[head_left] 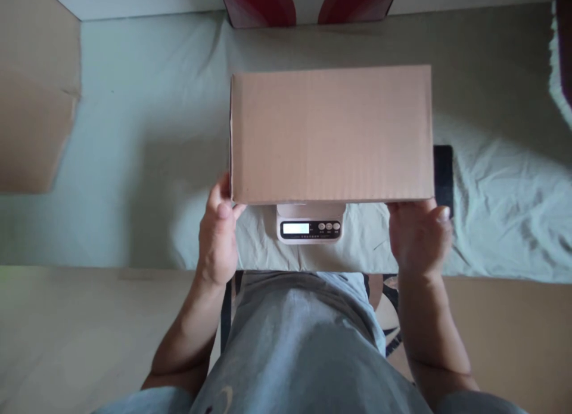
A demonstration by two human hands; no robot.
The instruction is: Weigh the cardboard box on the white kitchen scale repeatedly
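- Squarely atop kitchen scale [310,222], closed cardboard box [331,134], on sheet-covered table [134,164].
- Left hand [217,235] gripping box's near-left corner, thumb on the edge.
- Right hand [420,235] grasping near-right corner.
- Dark phone [443,176] just beside box's right edge.

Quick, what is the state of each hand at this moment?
Left hand: closed on the near left corner of the plain brown cardboard box.
Right hand: gripping the box's near right corner from below.

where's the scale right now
In the head view the scale sits centre, under the cardboard box, between the left hand and right hand.
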